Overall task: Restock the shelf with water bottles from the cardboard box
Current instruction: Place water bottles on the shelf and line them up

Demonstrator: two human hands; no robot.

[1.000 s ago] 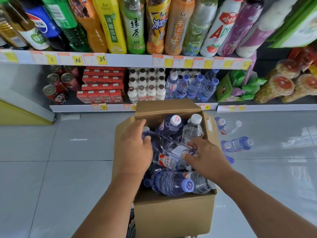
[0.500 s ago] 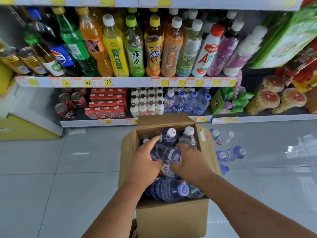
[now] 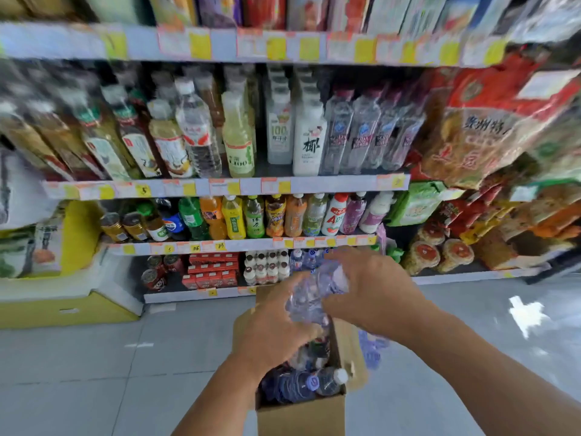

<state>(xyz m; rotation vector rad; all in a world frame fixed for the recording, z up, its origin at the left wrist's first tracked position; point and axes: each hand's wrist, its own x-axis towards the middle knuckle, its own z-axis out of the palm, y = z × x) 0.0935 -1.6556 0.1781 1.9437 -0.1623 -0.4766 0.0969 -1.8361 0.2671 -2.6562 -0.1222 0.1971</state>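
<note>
An open cardboard box [image 3: 301, 416] stands on the floor below me with several clear water bottles [image 3: 298, 383] lying inside. My left hand [image 3: 270, 328] and my right hand [image 3: 374, 294] both grip a blurred bundle of water bottles [image 3: 317, 291] raised above the box. Behind it, the bottom shelf [image 3: 201, 294] holds a few blue-capped water bottles [image 3: 301, 259], partly hidden by my hands. How many bottles I hold is hard to tell.
Upper shelves carry soft drinks [image 3: 239, 218] and tall bottles [image 3: 308, 136]. Red cartons [image 3: 213, 269] and cans [image 3: 157, 272] sit on the bottom shelf left. Snack bags [image 3: 490, 127] fill the right side. A yellow stand [image 3: 66, 309] is at left. Loose bottles [image 3: 371, 344] lie right of the box.
Both hands have lifted the bottles up out of the box and toward the shelf. My view has tilted up, showing higher shelves.
</note>
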